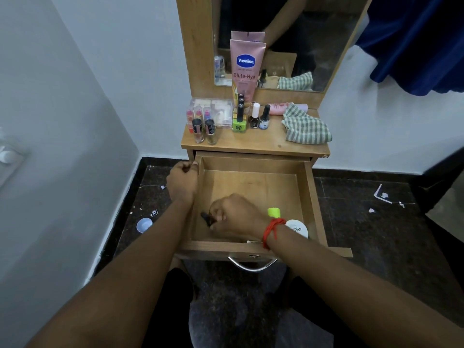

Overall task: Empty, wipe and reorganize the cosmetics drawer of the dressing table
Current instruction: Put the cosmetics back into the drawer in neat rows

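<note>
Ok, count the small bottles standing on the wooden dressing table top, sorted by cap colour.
Black caps: 4 (pinkish glass bottle, olive-tinted glass bottle, lime green bottle, dark blue bottle)
White caps: 1 (dark brown bottle)
Total: 5

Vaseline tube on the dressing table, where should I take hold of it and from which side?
Grip the Vaseline tube round its wide upper body, coming down from above. It stands upright, crimped end up, against the mirror, and nail polish bottles crowd its narrow foot, so a low reach from the front would probably knock them over. The top is free.
</note>
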